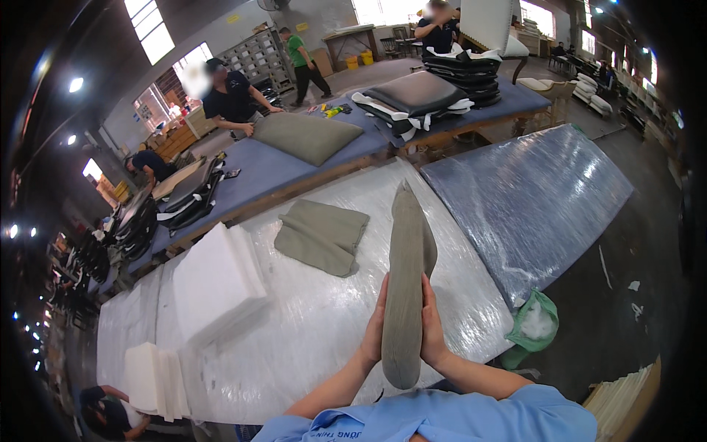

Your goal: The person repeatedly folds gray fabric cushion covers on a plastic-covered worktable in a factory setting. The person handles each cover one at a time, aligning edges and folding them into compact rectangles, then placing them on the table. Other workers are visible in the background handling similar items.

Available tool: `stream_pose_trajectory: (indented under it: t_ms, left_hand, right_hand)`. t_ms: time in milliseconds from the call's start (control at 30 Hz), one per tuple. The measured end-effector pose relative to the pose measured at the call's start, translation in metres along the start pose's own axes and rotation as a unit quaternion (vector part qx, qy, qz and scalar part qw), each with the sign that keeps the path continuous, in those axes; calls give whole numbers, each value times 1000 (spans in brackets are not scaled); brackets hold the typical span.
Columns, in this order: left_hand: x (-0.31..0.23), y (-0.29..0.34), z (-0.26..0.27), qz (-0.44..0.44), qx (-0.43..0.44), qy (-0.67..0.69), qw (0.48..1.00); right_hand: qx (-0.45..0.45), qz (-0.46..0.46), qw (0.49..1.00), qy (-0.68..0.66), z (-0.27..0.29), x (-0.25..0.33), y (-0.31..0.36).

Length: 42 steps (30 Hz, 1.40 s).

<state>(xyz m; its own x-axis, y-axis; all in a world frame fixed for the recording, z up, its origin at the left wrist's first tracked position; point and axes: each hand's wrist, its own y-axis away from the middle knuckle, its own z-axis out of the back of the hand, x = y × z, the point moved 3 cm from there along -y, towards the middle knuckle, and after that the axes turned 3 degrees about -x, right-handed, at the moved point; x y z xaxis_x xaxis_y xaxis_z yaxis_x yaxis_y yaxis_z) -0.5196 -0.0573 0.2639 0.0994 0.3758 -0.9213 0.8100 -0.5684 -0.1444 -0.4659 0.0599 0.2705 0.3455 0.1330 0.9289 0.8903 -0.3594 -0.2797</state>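
Observation:
A grey-green fabric cushion [403, 295] stands on edge in front of me, its narrow side facing me and a pointed corner at the far end. My left hand [375, 324] presses flat against its left face, and my right hand [433, 320] presses against the right face, so the cushion is gripped between both palms. Some fingertips are hidden behind it. Beyond my left hand, a folded grey-green cloth cover [322, 236] lies on the plastic-wrapped white table surface [294, 324].
White foam sheets [221, 283] are stacked at left, with smaller foam pieces [155, 379] nearer. A plastic-wrapped blue table [530, 199] adjoins at right; a green bag [535, 324] with white stuffing hangs by the corner. Across, a co-worker [232, 96] handles another cushion [309, 136].

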Motion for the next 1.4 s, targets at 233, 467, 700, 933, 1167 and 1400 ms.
stream_pose_trajectory:
  t_ms: [233, 467, 700, 933, 1167, 1400]
  left_hand:
    - [-19, -11, -20, -101, 21, -254, 962]
    - [-12, -26, -19, -58, -29, -307, 949]
    - [0, -42, -53, -44, -33, -295, 954]
    - [4, -51, -51, -51, -39, -333, 941]
    - [22, -108, -32, -27, -33, -256, 966]
    - [37, -198, -25, 113, -56, -44, 991]
  right_hand:
    - [1, 1, 1000, -12, 33, -14, -7]
    - [-51, 5, 991, 120, 37, -34, -70]
    - [-96, 45, 984, 147, 69, -67, -216]
    - [33, -190, 979, 58, 85, -74, -271]
    - [37, -161, 986, -6, 109, -74, -259]
    - [11, -100, 992, -78, 104, -71, -248]
